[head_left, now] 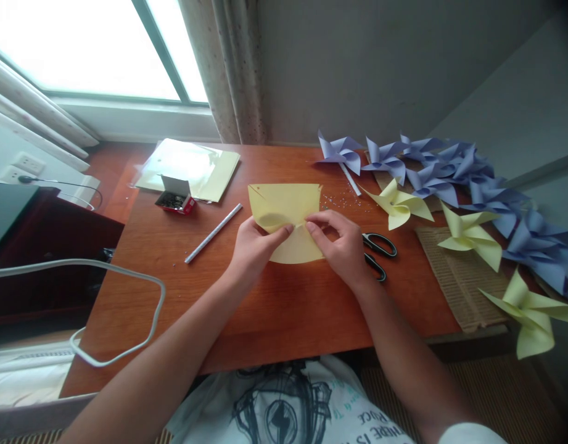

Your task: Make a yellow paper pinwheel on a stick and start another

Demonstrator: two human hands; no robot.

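Between my two hands is a yellow paper sheet, raised off the table and bowed, with creases near its top corners. My left hand grips its left side, thumb pressed on the front near the middle. With thumb and forefinger, my right hand pinches the paper close to its centre; whether a small pin is in that pinch I cannot make out. Black-handled scissors lie just right of my right hand, their blades hidden behind it. A white rolled paper stick rests on the table left of my left hand.
A small open box of pins stands beside a pack of paper sheets at the back left. Finished yellow pinwheels and purple pinwheels crowd the right side, near corrugated cardboard. A white cable loops over the table's left edge.
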